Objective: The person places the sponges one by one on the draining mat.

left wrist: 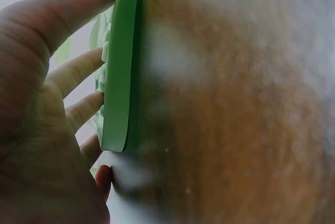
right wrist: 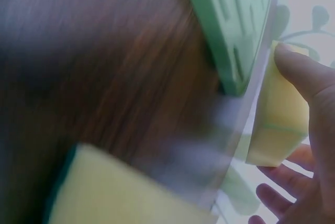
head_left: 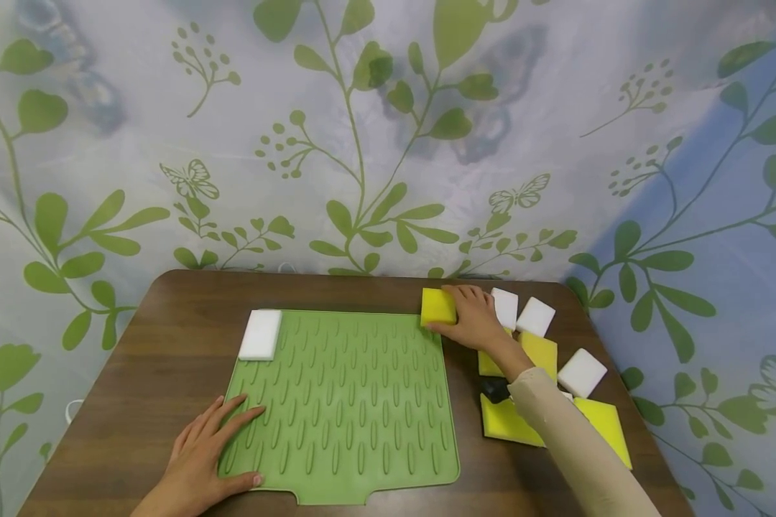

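Yellow sponge (head_left: 437,307): by the one-to-two o'clock corner of green mat (head_left: 343,413), pinched by thumb and fingers of right hand (head_left: 476,317). Left hand (head_left: 197,456): fingers spread, unclenched, at mat's eight-to-nine o'clock edge. White block (head_left: 260,335): ten o'clock corner.

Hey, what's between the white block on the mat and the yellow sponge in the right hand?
The head view shows only bare green mat between the white block and yellow sponge.

The mat (head_left: 333,402) looks ridged and rubbery, yellow block (head_left: 437,307) matt foam, tabletop (head_left: 123,402) smooth wood.
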A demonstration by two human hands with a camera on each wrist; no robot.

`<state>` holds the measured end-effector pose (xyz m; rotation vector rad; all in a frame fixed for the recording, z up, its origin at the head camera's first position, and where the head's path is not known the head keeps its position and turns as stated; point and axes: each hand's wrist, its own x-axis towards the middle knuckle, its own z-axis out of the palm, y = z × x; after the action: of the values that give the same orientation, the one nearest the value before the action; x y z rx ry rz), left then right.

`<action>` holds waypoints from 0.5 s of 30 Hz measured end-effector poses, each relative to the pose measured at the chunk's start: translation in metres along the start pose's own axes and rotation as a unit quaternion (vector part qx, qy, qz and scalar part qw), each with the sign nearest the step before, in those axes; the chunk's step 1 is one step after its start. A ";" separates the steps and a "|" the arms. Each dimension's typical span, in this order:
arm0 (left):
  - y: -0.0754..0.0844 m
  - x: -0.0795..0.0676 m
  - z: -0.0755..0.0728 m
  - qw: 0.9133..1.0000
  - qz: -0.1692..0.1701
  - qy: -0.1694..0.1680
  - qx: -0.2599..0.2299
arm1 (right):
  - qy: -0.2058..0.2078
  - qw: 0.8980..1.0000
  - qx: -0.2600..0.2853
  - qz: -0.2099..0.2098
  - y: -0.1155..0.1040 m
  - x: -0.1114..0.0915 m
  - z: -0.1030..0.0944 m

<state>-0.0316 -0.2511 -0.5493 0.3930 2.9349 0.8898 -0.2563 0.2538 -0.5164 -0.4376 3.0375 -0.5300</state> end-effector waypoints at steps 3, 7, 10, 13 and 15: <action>0.000 0.000 0.000 1.000 -0.001 -0.001 0.001 | 0.002 1.000 0.009 -0.002 -0.010 0.000 0.001; -0.001 -0.001 0.001 1.000 -0.002 -0.002 0.002 | 0.003 1.000 0.013 -0.006 -0.023 0.001 0.003; -0.001 -0.001 0.001 1.000 -0.003 -0.003 0.003 | 0.004 1.000 0.015 -0.011 -0.030 0.003 0.006; -0.002 -0.001 0.001 1.000 -0.002 -0.003 0.003 | 0.005 1.000 0.014 -0.015 -0.037 0.005 0.010; -0.002 -0.001 0.001 1.000 0.000 -0.001 0.005 | 0.003 1.000 0.017 -0.017 -0.041 0.006 0.013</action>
<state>-0.0311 -0.2526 -0.5514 0.3926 2.9385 0.8756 -0.2500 0.2106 -0.5147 -0.4887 3.0270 -0.5847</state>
